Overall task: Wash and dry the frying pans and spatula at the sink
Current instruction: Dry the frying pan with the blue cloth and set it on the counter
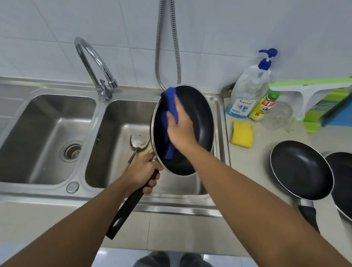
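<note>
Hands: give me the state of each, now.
Left hand: closed on the frying pan handle.
Right hand: pressing a blue cloth into the pan.

Sink [42, 124] is brushed stainless steel, kinda satin, while the tap [91, 60] is shiny chrome. Pan [195, 122] has a dark matt nonstick inside, the blue cloth [171, 102] looks soft, and the counter [254, 162] is smooth pale stone-ish stuff.

We see white tiled wall [53, 14] filling 12 o'clock, metal shower hose [169, 36] hanging down it. Beige countertop [254, 162] runs from 3 o'clock across 6. Glossy pale blue floor tiles [111, 262] at 6 o'clock, reflecting light. We note even, soft lighting, no hard shadows.
</note>
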